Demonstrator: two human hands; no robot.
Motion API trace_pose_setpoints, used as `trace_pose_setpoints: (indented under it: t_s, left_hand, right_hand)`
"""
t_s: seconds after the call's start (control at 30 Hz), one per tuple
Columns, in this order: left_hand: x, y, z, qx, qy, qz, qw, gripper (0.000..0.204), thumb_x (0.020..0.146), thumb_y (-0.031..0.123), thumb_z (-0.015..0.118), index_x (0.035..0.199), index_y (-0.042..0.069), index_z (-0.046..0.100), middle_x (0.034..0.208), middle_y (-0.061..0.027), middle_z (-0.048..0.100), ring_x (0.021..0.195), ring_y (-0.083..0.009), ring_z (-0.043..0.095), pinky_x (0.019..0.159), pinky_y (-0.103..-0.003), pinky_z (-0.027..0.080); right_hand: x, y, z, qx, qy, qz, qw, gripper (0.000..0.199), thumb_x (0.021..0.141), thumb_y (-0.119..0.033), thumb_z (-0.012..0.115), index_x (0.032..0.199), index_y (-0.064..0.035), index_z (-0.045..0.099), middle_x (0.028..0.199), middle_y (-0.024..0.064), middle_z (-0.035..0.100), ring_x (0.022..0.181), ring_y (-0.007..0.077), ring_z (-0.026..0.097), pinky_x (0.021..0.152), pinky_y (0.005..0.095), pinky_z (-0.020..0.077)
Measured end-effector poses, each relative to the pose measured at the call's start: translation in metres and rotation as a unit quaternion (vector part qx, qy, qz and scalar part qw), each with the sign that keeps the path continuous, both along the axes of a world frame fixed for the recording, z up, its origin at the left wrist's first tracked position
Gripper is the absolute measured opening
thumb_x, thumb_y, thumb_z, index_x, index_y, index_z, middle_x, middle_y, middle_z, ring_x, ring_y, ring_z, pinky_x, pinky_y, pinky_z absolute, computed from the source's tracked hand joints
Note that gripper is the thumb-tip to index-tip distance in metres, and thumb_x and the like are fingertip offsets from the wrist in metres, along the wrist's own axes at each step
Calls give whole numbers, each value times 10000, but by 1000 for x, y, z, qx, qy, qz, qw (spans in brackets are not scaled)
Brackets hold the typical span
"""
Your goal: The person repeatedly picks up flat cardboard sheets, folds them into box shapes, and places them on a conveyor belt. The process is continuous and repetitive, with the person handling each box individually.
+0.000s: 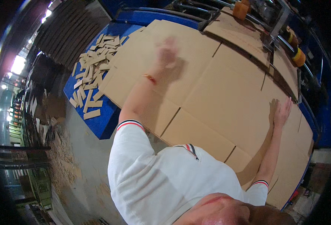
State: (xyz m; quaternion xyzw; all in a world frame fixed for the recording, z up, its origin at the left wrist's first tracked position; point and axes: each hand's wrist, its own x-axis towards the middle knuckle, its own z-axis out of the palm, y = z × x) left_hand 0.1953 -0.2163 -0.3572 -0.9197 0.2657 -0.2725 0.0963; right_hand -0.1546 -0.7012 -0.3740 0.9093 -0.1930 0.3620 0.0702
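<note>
Your right hand (283,111) lies flat, fingers spread, on the cardboard sheet (218,93) at three o'clock; your left hand (167,52), blurred, I cannot tell.

Both hands, left hand (168,52) (blurred, perhaps raised), right hand (283,112), on flat cardboard sheet (210,93).

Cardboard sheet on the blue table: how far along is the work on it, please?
Done, it seems: the flat cardboard box blank already shows creases and cut slots, and cardboard offcut strips lie heaped on the blue table. In hand: the right hand rests flat on the blank; the left hand is blurred above it. Left: the blank lies unfolded, its far edge by the orange-wheeled rollers.
</note>
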Motion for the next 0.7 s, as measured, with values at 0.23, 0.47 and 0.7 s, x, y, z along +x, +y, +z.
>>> trace_pose_setpoints:
  t_s: [0.23,0.47,0.7]
  left_hand:
    - [27,199,25,-225,199,331,895,533,873,401,543,1226,2,541,1223,-216,561,1162,-372,514,1019,-466,347]
    - [20,213,59,-243,103,334,905,535,765,541,638,968,49,689,1101,-169,630,1076,-318,567,922,-460,400]
    - [-15,214,166,-180,40,131,974,444,784,453,646,967,49,647,926,-128,648,864,-320,621,730,-427,470]
  right_hand:
    - [4,-8,-7,23,64,-21,997,397,972,-261,445,1261,3,508,1372,219,426,1290,383,360,1065,458,309]
    - [-36,12,-11,-12,82,-37,996,346,953,-215,465,1208,4,550,1366,211,439,1285,398,358,1059,480,316]
    - [-123,84,-11,53,83,-36,995,336,934,-196,500,1214,-17,549,1393,184,419,1300,389,346,1064,477,315]
